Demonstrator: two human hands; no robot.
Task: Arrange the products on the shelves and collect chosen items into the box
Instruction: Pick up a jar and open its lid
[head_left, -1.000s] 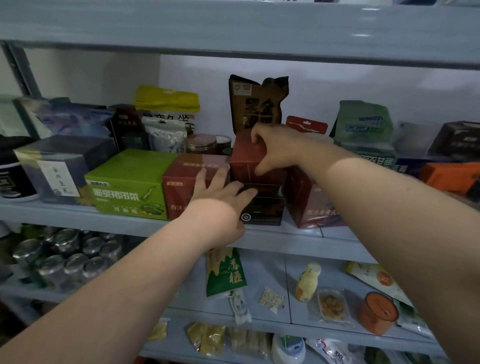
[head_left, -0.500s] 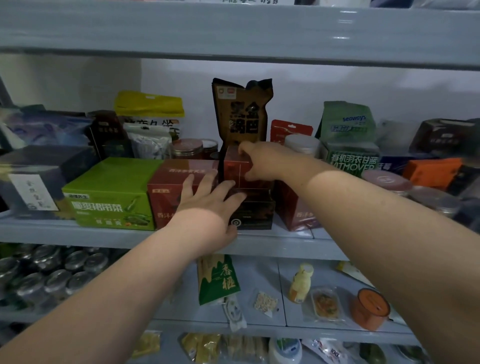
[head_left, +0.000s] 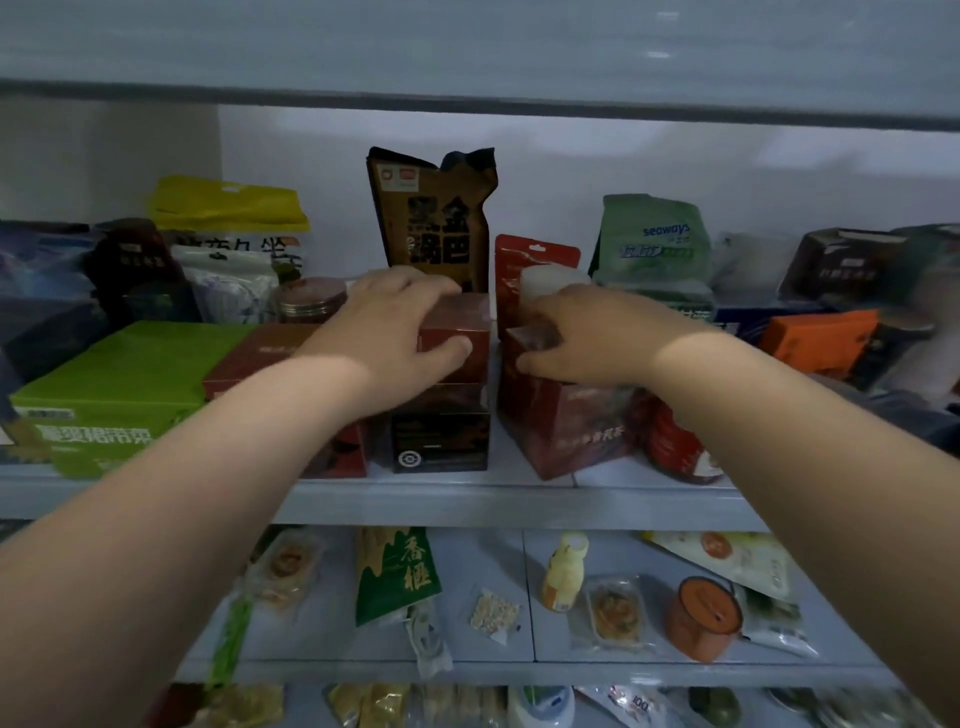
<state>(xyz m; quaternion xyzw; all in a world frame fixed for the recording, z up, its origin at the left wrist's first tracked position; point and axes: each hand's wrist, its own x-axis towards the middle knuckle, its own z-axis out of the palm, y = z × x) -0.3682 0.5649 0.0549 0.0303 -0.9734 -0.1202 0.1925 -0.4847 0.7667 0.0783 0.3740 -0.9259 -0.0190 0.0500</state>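
While the grey shelf (head_left: 467, 501) carries a green box (head_left: 114, 384) at nine o'clock, the right hand (head_left: 587, 338) clasps the top of a tilted red carton (head_left: 566, 431) just past centre at three o'clock, and the left hand (head_left: 400, 322) grips the small red box (head_left: 470, 318) stacked on a black box (head_left: 441, 441).

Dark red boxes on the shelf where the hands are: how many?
3. A wide box beside the green box; a small box atop the black box, gripped by the left hand; a tall box held by the right hand. More may be hidden behind.
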